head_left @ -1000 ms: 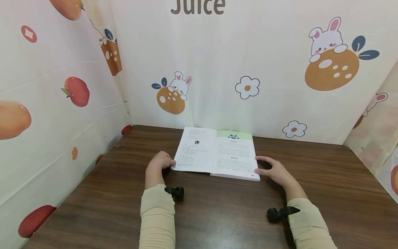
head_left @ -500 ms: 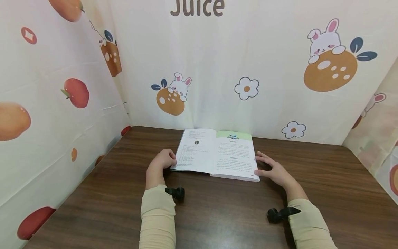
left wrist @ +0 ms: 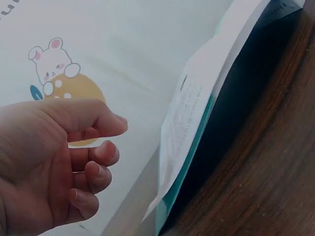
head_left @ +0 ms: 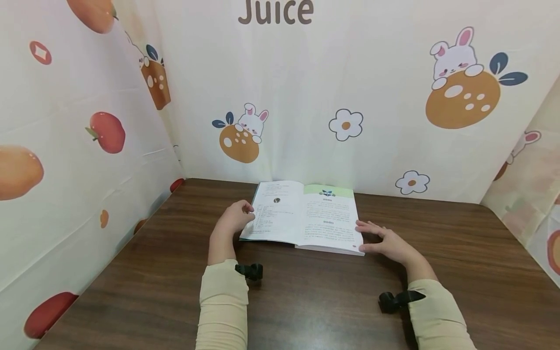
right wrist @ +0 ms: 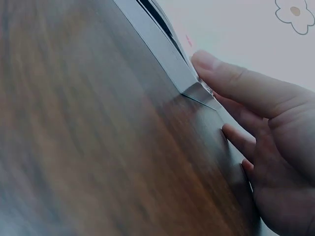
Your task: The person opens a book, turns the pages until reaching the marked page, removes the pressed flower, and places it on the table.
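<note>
Lying near the table's (head_left: 315,296) far edge, that book (head_left: 330,218) may flop closed, because the loosely curled left hand (head_left: 233,217) holds nothing and the wide right hand (head_left: 391,244) just touches it.

White cloth (head_left: 297,78) printed with rabbits (head_left: 455,61), fruit (head_left: 463,102) and flowers (head_left: 346,125) hangs behind and beside a dark wood-grain table (head_left: 315,301).

The book (head_left: 302,218) has white pages (head_left: 277,223), the right one topped green — its cover (left wrist: 186,172) teal. The table (head_left: 306,291) is grained dark brown, the sleeves (head_left: 224,306) cream, the cloth (head_left: 297,87) off-white — printed with rabbits (head_left: 455,61), fruit (head_left: 463,99), flowers (head_left: 345,125).
</note>
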Tool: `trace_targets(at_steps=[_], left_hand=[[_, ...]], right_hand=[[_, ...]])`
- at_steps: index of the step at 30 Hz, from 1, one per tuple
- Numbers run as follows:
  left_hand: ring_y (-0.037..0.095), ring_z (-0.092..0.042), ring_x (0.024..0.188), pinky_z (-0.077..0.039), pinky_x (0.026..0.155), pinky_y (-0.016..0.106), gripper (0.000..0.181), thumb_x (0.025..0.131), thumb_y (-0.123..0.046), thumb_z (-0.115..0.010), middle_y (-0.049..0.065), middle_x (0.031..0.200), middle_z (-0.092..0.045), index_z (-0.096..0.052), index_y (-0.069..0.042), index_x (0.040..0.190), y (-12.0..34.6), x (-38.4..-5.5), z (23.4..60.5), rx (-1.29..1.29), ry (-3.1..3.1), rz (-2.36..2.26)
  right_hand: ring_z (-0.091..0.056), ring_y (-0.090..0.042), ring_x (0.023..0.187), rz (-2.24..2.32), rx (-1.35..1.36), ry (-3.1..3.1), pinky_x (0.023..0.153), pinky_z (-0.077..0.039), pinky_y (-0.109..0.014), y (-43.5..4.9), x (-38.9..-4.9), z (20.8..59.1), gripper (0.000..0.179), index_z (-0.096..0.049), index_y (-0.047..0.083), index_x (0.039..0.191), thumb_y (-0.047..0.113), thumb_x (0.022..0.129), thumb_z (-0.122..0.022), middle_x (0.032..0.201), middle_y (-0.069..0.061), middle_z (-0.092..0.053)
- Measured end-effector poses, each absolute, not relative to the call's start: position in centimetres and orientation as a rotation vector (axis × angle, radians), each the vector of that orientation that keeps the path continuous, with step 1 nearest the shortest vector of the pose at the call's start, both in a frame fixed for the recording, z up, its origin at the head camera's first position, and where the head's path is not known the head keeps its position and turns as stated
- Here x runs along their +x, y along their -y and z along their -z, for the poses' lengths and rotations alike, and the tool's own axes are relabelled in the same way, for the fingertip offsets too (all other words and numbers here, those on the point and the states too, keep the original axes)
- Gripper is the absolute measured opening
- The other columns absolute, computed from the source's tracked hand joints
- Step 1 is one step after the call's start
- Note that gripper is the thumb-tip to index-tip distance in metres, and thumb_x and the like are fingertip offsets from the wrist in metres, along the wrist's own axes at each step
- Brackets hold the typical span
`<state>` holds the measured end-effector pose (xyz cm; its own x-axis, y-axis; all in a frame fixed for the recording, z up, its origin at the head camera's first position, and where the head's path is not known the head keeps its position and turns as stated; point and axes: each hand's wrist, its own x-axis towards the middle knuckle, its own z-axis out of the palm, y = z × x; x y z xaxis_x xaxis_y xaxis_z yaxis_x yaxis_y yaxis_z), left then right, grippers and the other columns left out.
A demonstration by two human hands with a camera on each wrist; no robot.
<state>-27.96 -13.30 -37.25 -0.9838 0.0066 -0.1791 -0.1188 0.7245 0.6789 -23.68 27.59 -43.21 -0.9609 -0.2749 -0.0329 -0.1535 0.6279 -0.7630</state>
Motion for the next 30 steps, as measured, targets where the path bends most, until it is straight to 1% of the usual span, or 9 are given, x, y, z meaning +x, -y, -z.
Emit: trace_targets(at_steps=[3,8,11,13,18,20,23,26,30], left_hand=[[0.027,-0.048,0.092,-0.040,0.073,0.037,0.022,0.090,-0.021,-0.056,0.011,0.105,-0.054,-0.055,-0.012,0.110,13.1,-28.1,37.4,-0.083,-2.769,-1.111],[0.026,-0.050,0.085,-0.040,0.068,0.036,0.020,0.091,-0.025,-0.057,0.009,0.096,-0.054,-0.056,-0.015,0.108,11.8,-28.4,37.1,-0.024,-2.822,-1.097],[0.022,-0.050,0.078,-0.039,0.065,0.034,0.018,0.091,-0.027,-0.057,0.006,0.089,-0.054,-0.058,-0.017,0.105,10.3,-28.5,36.9,0.064,-2.845,-1.085],[0.020,-0.051,0.075,-0.040,0.064,0.033,0.016,0.090,-0.028,-0.058,0.004,0.086,-0.055,-0.060,-0.018,0.103,8.9,-28.5,36.7,0.166,-2.866,-1.055],[0.015,-0.052,0.068,-0.041,0.061,0.030,0.014,0.089,-0.029,-0.060,-0.002,0.080,-0.057,-0.064,-0.019,0.097,4.1,-27.6,36.5,0.470,-2.887,-0.898],[0.013,-0.052,0.067,-0.040,0.060,0.028,0.014,0.088,-0.031,-0.061,-0.005,0.077,-0.058,-0.065,-0.019,0.093,2.1,-27.0,36.8,0.554,-2.881,-0.805],[0.010,-0.051,0.065,-0.039,0.059,0.026,0.018,0.085,-0.038,-0.064,-0.008,0.073,-0.057,-0.066,-0.021,0.087,-0.3,-26.3,37.4,0.629,-2.870,-0.689],[0.010,-0.049,0.063,-0.038,0.057,0.025,0.024,0.081,-0.045,-0.067,-0.010,0.069,-0.056,-0.065,-0.022,0.084,-1.9,-25.6,37.9,0.679,-2.858,-0.635],[0.009,-0.048,0.059,-0.037,0.054,0.024,0.024,0.079,-0.044,-0.069,-0.010,0.063,-0.055,-0.065,-0.021,0.083,-3.0,-25.1,38.4,0.748,-2.868,-0.588]], right_hand=[[-0.012,-0.037,0.137,1.248,-0.344,-2.716,0.100,-0.007,-0.065,-27.5,-23.7,43.1,0.061,-0.056,0.012,0.128,0.041,0.076,-0.072,0.146,-0.008,-0.035],[-0.017,-0.038,0.136,1.263,-0.314,-2.732,0.099,-0.015,-0.064,-27.2,-23.6,43.0,0.059,-0.055,0.009,0.128,0.044,0.082,-0.066,0.144,-0.011,-0.036],[-0.020,-0.039,0.135,1.275,-0.261,-2.734,0.099,-0.020,-0.063,-27.1,-23.6,43.1,0.060,-0.054,0.011,0.131,0.048,0.084,-0.061,0.145,-0.012,-0.035],[-0.021,-0.040,0.134,1.288,-0.233,-2.735,0.098,-0.023,-0.062,-27.1,-23.6,43.2,0.060,-0.053,0.011,0.131,0.050,0.085,-0.059,0.144,-0.014,-0.035],[-0.024,-0.039,0.133,1.335,-0.179,-2.737,0.098,-0.025,-0.061,-26.9,-23.7,43.5,0.062,-0.054,0.010,0.130,0.052,0.085,-0.057,0.143,-0.012,-0.038],[-0.024,-0.038,0.134,1.348,-0.166,-2.734,0.098,-0.025,-0.060,-26.8,-23.7,43.5,0.062,-0.054,0.010,0.130,0.053,0.085,-0.057,0.143,-0.012,-0.038],[-0.024,-0.039,0.133,1.353,-0.158,-2.726,0.098,-0.025,-0.060,-26.7,-23.8,43.6,0.063,-0.054,0.010,0.130,0.054,0.085,-0.057,0.143,-0.012,-0.038],[-0.024,-0.039,0.133,1.354,-0.158,-2.718,0.098,-0.026,-0.061,-26.7,-23.8,43.5,0.063,-0.054,0.010,0.130,0.054,0.085,-0.056,0.143,-0.013,-0.037],[-0.024,-0.039,0.133,1.352,-0.162,-2.716,0.097,-0.026,-0.061,-26.7,-23.8,43.4,0.062,-0.054,0.010,0.130,0.053,0.086,-0.056,0.143,-0.013,-0.038]])
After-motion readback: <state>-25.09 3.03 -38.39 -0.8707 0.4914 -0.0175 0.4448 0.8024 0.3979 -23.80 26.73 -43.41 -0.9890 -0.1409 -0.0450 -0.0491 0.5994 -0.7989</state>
